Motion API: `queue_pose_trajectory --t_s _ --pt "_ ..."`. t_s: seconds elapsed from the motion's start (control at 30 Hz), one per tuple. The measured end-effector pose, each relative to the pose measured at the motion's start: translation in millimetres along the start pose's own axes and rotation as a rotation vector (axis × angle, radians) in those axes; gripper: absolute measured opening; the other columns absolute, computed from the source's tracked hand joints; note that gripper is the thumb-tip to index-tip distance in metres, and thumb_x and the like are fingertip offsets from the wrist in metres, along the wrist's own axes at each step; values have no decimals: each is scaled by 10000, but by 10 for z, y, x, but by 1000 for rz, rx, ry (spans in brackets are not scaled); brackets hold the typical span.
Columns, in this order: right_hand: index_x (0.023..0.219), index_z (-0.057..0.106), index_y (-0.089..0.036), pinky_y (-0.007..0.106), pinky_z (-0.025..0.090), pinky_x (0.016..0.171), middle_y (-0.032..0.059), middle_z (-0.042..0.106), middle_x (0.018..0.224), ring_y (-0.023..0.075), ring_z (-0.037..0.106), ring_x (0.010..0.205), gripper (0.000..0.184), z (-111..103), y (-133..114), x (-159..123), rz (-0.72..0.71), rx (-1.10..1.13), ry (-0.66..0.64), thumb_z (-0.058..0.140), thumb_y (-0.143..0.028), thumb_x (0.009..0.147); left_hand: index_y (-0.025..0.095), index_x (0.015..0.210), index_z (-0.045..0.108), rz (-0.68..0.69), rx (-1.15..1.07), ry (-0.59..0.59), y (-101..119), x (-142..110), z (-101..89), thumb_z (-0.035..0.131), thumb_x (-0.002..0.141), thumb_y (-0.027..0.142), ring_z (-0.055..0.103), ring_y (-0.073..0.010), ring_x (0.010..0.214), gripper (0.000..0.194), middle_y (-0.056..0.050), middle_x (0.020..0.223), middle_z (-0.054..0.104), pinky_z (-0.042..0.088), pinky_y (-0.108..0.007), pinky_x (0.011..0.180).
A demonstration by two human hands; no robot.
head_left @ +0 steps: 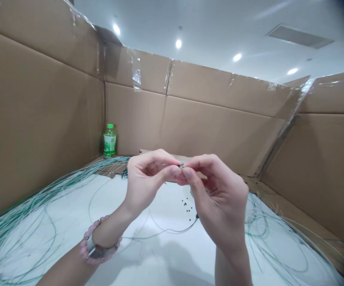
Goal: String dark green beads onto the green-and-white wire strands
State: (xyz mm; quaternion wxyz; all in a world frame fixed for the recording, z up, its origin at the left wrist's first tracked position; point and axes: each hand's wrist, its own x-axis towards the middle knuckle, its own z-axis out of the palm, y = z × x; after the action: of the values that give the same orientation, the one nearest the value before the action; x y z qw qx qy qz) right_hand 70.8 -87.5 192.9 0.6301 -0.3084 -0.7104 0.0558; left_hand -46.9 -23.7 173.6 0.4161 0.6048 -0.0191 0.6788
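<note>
My left hand (148, 178) and my right hand (216, 194) meet above the white tabletop (166, 262), thumbs and forefingers pinched together. Between the fingertips shows a tiny piece of thin green wire (182, 165); its ends are hidden by the fingers. Beneath my right hand, a small black connector (197, 216) shows with a thin cable (172, 231) curving left across the table. Several tiny black parts (186, 204) lie scattered on the white surface between my wrists.
A thick bundle of green and white wires (55, 184) runs along the left side. More loose wires (267, 226) coil at the right. A green bottle (109, 142) stands in the back left corner. Tall cardboard walls (219, 127) enclose the table.
</note>
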Motion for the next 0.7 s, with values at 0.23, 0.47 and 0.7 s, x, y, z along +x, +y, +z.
queue_pose_trajectory --t_s 0.23,0.47,0.7 --pt "850 581 -218 119 538 575 -68 625 725 47 631 642 165 12 5 -18 -29 -15 57 578 -54 831 219 784 745 2 -22 -52 -1 19 -13 742 723 176 623 -65 568 75 9 700 669 555 -138 500" --pt "830 588 -195 147 569 598 -55 616 720 58 625 640 165 -20 -60 -22 -42 -30 46 585 -32 802 212 786 743 58 56 -44 37 20 7 697 763 131 638 -62 589 96 5 688 679 541 -116 507" --pt "807 601 -185 173 593 602 -41 617 716 74 623 648 177 -68 -142 -26 -20 -126 13 587 -13 767 197 750 734 131 176 -28 63 12 44 720 732 122 623 -66 566 79 1 651 673 496 -107 442"
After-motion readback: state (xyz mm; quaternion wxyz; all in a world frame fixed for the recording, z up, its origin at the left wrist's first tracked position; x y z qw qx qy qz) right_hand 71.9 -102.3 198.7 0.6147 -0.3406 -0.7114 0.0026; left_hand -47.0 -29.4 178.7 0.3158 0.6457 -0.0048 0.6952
